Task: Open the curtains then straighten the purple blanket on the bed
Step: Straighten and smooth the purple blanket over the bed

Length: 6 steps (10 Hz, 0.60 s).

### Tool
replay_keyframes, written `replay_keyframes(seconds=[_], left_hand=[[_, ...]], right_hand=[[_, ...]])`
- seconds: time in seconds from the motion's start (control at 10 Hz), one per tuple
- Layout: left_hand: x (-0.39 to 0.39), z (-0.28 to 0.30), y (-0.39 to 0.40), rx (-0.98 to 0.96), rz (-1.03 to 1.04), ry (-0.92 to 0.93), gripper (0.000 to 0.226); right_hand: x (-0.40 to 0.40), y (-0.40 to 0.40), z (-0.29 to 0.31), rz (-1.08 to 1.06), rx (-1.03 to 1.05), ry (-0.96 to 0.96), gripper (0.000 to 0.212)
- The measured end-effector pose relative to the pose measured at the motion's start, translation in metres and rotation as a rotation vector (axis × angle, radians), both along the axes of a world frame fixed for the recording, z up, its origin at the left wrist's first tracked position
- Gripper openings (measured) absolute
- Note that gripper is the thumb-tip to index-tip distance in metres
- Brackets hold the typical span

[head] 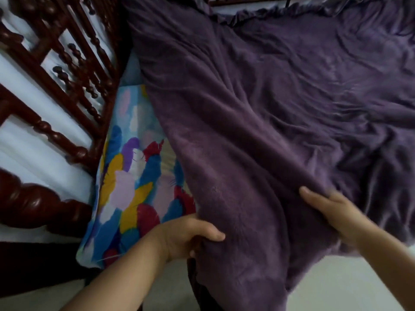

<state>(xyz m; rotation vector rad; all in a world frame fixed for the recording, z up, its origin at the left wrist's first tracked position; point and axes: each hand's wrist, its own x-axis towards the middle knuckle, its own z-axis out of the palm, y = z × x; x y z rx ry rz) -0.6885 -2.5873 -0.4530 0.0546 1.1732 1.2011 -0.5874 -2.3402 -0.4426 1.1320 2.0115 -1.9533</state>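
The purple blanket (280,104) is a fuzzy plush cover spread over most of the bed, wrinkled on the right and with a ruffled far edge. Its near edge hangs over the bedside toward me. My left hand (190,236) grips the near edge at the blanket's left side, thumb on top. My right hand (330,212) holds the same edge further right, fingers pressed into a fold. No curtains are in view.
A pillow with a colourful feather pattern (134,187) lies along the blanket's left side. A dark carved wooden headboard (67,70) stands at the left against a pale wall. Light floor (336,286) shows below the hanging edge.
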Motion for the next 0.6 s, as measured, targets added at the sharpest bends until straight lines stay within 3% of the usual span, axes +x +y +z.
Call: replay_keyframes(seconds=[0.1, 0.2, 0.3, 0.4, 0.5, 0.6], left_hand=[[0.008, 0.051, -0.031, 0.016, 0.083, 0.118, 0.040], [0.008, 0.082, -0.085, 0.038, 0.137, 0.203, 0.040], [-0.014, 0.083, -0.118, -0.087, 0.325, 0.366, 0.055], [-0.024, 0.053, -0.130, -0.306, 0.441, 0.376, 0.013], [-0.015, -0.021, -0.151, -0.631, 0.493, 0.449, 0.032], [-0.003, -0.068, -0.148, -0.751, 0.427, 0.513, 0.050]], right_hand=[[0.024, -0.023, 0.057, 0.037, -0.156, 0.178, 0.051], [0.022, -0.057, 0.082, 0.097, -0.202, 0.240, 0.041], [-0.003, -0.094, 0.045, 0.189, 0.017, 0.096, 0.041], [-0.029, -0.144, -0.034, 0.414, 0.369, -0.124, 0.042], [-0.037, -0.175, -0.102, 0.565, 0.498, -0.319, 0.046], [-0.040, -0.175, -0.115, 0.626, 0.528, -0.348, 0.046]])
